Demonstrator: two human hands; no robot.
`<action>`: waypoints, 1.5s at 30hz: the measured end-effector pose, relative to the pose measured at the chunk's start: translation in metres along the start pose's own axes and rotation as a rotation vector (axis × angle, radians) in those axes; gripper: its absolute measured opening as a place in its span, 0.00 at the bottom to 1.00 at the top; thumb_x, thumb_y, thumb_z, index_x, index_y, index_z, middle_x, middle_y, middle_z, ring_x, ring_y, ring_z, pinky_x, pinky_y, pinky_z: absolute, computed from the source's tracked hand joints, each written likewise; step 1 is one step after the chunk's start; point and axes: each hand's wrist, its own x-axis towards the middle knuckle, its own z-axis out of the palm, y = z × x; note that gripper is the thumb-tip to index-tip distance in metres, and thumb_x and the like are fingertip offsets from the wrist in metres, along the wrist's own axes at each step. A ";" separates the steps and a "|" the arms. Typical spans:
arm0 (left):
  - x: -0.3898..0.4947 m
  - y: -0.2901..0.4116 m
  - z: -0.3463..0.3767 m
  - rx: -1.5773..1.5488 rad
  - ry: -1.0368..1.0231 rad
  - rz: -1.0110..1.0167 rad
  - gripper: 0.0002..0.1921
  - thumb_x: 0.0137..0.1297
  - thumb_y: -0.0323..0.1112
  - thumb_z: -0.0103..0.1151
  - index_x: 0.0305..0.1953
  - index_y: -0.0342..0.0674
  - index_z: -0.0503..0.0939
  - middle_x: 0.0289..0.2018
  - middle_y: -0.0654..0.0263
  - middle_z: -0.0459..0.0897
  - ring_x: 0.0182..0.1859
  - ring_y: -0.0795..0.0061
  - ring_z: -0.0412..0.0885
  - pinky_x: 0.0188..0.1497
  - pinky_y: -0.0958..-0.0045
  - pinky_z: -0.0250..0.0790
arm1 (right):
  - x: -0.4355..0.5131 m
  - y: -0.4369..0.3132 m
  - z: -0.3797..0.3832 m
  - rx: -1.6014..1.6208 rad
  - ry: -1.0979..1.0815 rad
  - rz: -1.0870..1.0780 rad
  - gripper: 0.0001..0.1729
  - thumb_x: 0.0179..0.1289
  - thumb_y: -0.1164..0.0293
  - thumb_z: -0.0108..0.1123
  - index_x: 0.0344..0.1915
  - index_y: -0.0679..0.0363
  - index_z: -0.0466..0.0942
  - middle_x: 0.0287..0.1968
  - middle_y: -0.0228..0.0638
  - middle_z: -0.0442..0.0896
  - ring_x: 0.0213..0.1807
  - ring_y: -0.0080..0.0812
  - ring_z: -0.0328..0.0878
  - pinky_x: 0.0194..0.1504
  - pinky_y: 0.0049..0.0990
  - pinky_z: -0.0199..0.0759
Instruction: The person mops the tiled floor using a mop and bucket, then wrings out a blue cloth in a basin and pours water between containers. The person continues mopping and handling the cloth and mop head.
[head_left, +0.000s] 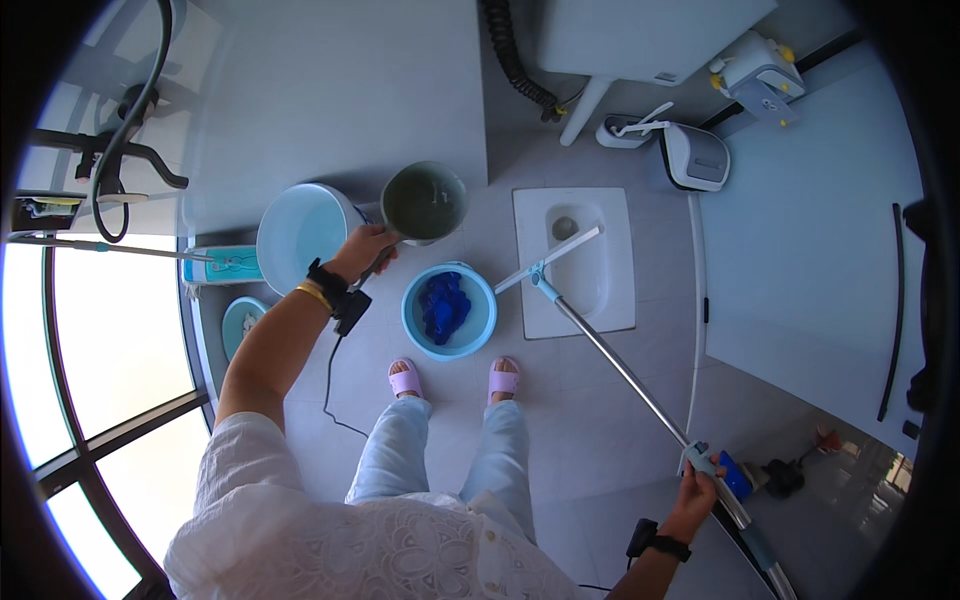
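My left hand (367, 251) grips the handle of a grey-green water dipper (424, 201), which appears to hold water. Held up beside a large white bucket (306, 236), the dipper is tilted little if at all. My right hand (697, 491) is closed around the metal pole of a T-shaped mop or squeegee (626, 367). The tool's narrow head (551, 259) reaches over the white squat toilet (536, 311), one end close to the rim of a light-blue basin (409, 326). Inside that basin lies crumpled blue cloth (444, 307).
A turquoise mop bucket (232, 262) and a small basin (236, 322) stand by the left window. A toilet brush holder (622, 131) and a lidded bin (696, 157) are at the far right, near a glass door (810, 247). A black cable hangs from my left wrist.
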 end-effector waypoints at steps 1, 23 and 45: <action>0.003 0.017 0.018 0.008 -0.026 0.033 0.15 0.68 0.39 0.48 0.32 0.32 0.76 0.22 0.64 0.76 0.18 0.78 0.71 0.20 0.77 0.65 | 0.000 -0.004 -0.007 0.015 0.001 -0.003 0.18 0.51 0.89 0.45 0.37 0.55 0.69 0.52 0.33 0.75 0.66 0.45 0.60 0.68 0.50 0.49; 0.055 0.229 0.303 0.944 0.146 0.690 0.12 0.59 0.35 0.49 0.34 0.34 0.81 0.35 0.51 0.82 0.38 0.59 0.83 0.33 0.61 0.74 | 0.015 -0.075 -0.029 0.109 -0.001 -0.154 0.21 0.40 0.91 0.44 0.29 0.50 0.64 0.45 0.24 0.75 0.70 0.51 0.49 0.65 0.58 0.52; 0.046 0.240 0.359 1.128 0.220 0.674 0.12 0.62 0.30 0.43 0.43 0.30 0.72 0.38 0.49 0.81 0.42 0.55 0.81 0.42 0.62 0.74 | 0.002 -0.104 -0.025 0.193 0.018 -0.200 0.22 0.40 0.92 0.43 0.29 0.50 0.64 0.45 0.28 0.74 0.71 0.49 0.48 0.68 0.55 0.47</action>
